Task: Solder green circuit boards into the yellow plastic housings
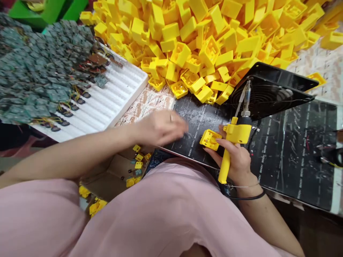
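My left hand [166, 126] is over the left part of the black work mat [203, 114], its fingers smeared by motion, so I cannot tell whether it holds anything. At the mat's front edge, my right hand [238, 157] is closed. Between its thumb and fingers is a small open yellow plastic housing [210, 139], hollow side up. The same hand also holds a yellow soldering gun [238, 132], whose handle slants down across the palm. Its metal tip points up and away, near the black fan [270, 92].
A large heap of yellow housings [206, 53] fills the back. On the left, a white foam tray [125, 91] carries many small circuit boards [45, 75] with wires. Below the bench edge, a cardboard box [104, 178] holds several yellow pieces.
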Action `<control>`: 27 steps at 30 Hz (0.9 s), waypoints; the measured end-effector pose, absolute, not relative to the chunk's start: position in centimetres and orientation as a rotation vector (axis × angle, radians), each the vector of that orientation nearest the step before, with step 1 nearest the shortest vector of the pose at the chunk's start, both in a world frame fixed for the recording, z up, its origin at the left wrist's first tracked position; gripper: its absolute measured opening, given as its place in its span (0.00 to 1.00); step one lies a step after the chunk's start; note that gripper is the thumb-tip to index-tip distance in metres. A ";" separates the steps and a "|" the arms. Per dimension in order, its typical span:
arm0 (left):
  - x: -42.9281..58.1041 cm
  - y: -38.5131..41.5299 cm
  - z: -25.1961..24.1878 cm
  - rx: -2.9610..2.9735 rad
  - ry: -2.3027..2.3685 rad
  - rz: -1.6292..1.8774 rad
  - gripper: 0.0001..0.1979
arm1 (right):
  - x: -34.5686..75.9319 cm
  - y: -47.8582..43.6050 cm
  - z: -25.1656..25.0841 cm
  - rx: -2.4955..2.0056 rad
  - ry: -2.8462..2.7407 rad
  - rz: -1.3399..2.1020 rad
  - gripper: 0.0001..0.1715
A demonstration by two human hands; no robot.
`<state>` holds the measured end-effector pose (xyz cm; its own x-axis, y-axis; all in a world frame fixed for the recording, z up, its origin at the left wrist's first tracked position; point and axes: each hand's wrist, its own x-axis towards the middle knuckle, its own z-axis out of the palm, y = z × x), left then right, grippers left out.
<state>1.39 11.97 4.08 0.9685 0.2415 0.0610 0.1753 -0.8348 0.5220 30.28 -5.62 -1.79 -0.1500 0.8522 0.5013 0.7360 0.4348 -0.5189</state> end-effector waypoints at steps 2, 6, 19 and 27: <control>2.2 15.4 3.0 2.716 0.669 0.165 0.23 | 30.2 -5.6 -1.5 -1.346 -1.939 0.159 0.28; 3.6 17.4 1.6 2.964 0.930 -0.138 0.23 | 30.0 -5.6 -1.3 -1.393 -1.942 0.107 0.27; 3.4 9.7 4.2 2.565 0.483 0.108 0.22 | 30.3 -5.5 -1.1 -1.386 -1.983 0.414 0.38; 2.8 8.0 2.7 2.463 0.356 0.024 0.27 | 29.6 -5.7 -1.4 -1.298 -1.942 0.491 0.26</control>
<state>2.82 8.03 2.68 0.9632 0.2597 -0.0696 0.2479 -0.7575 0.6040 29.60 -5.73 -1.40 -0.2172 0.9055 0.3645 0.6238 0.4160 -0.6617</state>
